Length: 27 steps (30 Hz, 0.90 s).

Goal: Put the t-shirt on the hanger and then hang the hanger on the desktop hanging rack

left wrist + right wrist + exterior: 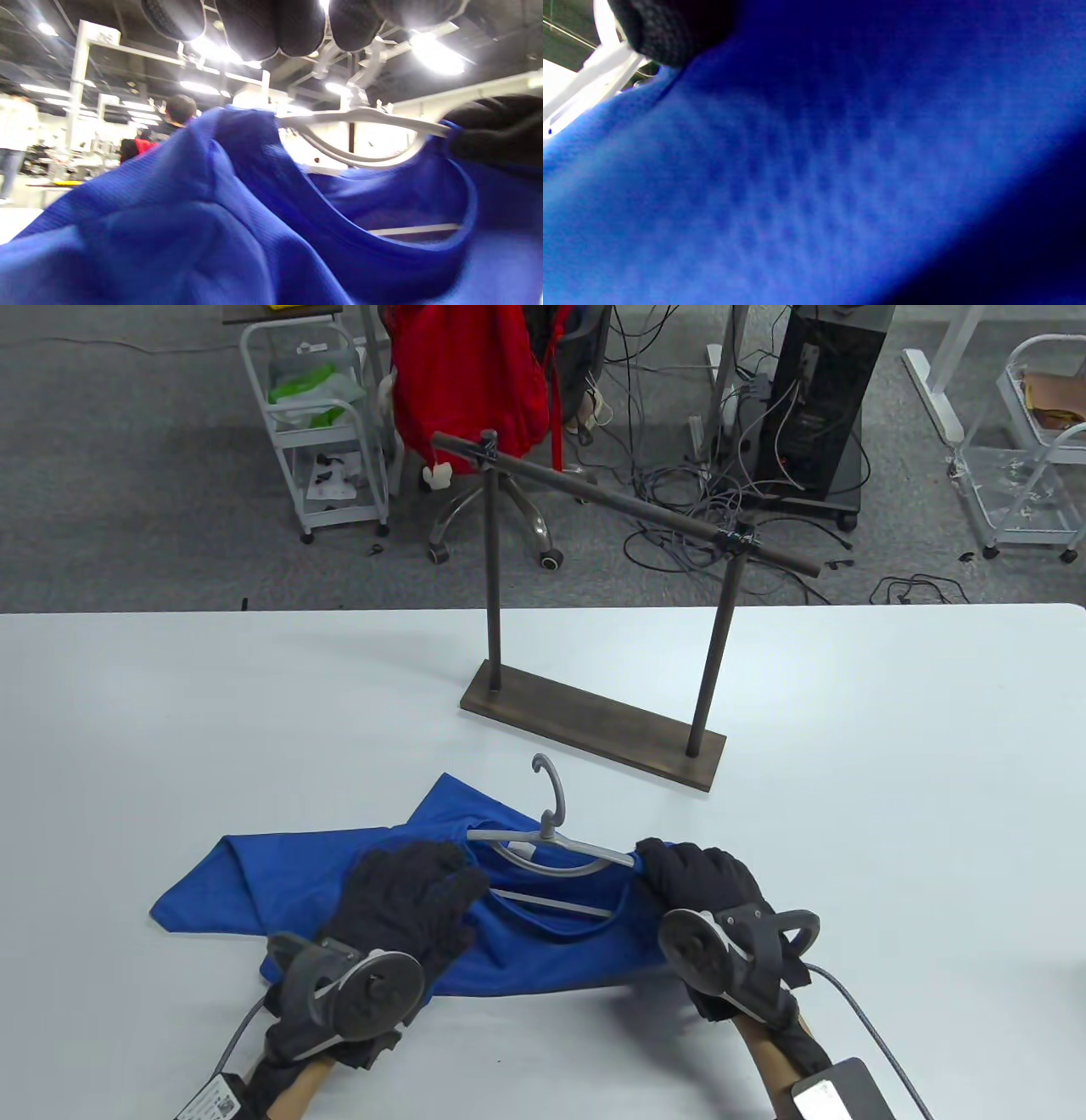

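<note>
A white bench [170, 712] is filling the near half of the table view, and grey carpet is lying beyond its far edge. The blue t-shirt [280, 874] is lying crumpled at the near middle of the bench, with the grey hanger [551, 848] partly inside its neck opening and the hook pointing toward the far side. The left hand [407, 903] is resting on the shirt left of the collar, its fingers [271, 25] mostly straight and gripping nothing that can be seen. The right hand [704, 882] is curling its fingers [666, 29] over the shirt's right shoulder at the hanger's right end, gripping the cloth there. The dark rack [602, 678] is standing on the bench just beyond the shirt, its bar bare.

Beyond the bench, a white trolley [322, 424] is standing at the far left, a red garment [467, 373] is hanging over an office chair, and a black computer tower [814, 407] is sitting among tangled cables. A second white trolley [1035, 449] is standing at the far right.
</note>
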### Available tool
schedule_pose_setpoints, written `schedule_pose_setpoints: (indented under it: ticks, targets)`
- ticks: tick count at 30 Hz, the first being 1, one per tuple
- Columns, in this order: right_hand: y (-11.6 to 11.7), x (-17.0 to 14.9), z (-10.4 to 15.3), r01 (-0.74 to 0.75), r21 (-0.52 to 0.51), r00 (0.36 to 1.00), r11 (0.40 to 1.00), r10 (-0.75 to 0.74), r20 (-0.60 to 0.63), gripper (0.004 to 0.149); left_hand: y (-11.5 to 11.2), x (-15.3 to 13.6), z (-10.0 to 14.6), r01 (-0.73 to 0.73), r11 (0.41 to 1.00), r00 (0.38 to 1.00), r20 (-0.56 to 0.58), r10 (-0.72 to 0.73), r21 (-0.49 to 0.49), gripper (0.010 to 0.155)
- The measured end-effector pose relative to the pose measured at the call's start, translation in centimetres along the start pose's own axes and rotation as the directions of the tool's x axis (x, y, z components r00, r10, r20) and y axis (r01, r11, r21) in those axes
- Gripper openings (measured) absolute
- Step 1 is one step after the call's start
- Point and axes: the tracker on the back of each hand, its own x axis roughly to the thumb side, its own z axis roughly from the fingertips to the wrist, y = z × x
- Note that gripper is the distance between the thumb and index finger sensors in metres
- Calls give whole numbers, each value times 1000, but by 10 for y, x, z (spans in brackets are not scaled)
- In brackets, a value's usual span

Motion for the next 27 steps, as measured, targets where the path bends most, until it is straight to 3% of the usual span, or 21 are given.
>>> schedule_pose_setpoints:
  ticks: [4,9,19,23,27]
  targets:
    - [-2,-3,-5,-41,-14,999,999,40,-5,46,-10,20,3,53,997,997,65,-49,-58,64]
    - [-28,-7,-29,-77,-53,996,996,75,-50,47,-13,28,4,74,992,993,103,-64,-100,63]
    - [-114,-11,-134,-175,-135,963,975,141,-229,47,-14,26,4,67,991,994,97,-56,-118,63]
    - [-121,-18,-162,-186,-105,938,977,145,-315,47,-16,22,1,63,989,995,81,-52,-137,63]
    - [-109,-33,-178,-175,-33,911,984,149,-383,47,-18,22,0,70,986,995,80,-58,-154,63]
